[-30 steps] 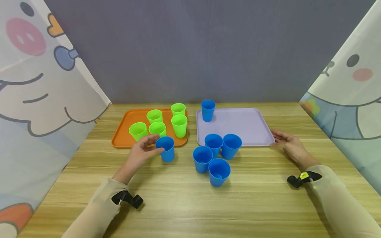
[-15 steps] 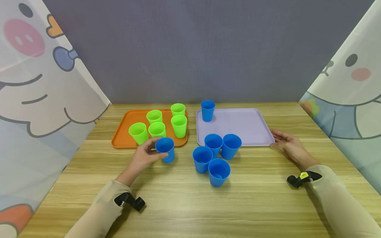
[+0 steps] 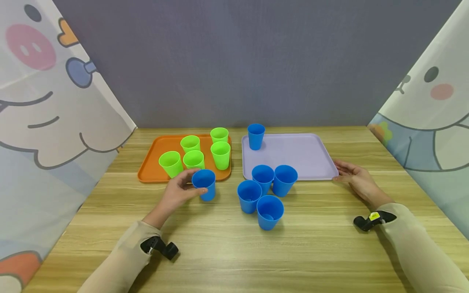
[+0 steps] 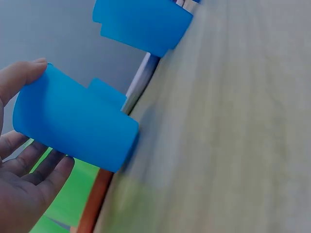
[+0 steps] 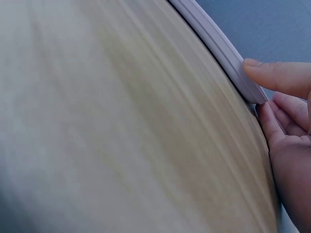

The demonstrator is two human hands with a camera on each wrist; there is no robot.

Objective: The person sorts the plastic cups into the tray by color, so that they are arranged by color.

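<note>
My left hand (image 3: 178, 194) holds a blue cup (image 3: 208, 191), thumb on its near side and fingers round the far side. In the left wrist view that cup (image 4: 73, 119) is upright at the tabletop, its base next to its shadow. My right hand (image 3: 358, 182) pinches the near right corner of a lilac tray (image 3: 293, 158); the right wrist view shows the thumb (image 5: 272, 75) on its rim (image 5: 221, 48) and a finger at the corner. One blue cup (image 3: 255, 137) stands on this tray's far left corner. Several more blue cups (image 3: 269, 213) stand grouped upright before it.
An orange tray (image 3: 146, 173) with several upright green cups (image 3: 171, 164) lies left of the lilac one, just beyond my left hand. A grey panel (image 3: 234, 61) rises behind the table (image 3: 220, 256), and printed cloths (image 3: 40, 122) hang at both sides.
My left hand has come slightly nearer, its thumb lower on the cup's side, and the cup has shifted slightly nearer. My right hand and the other cups have stayed in place.
</note>
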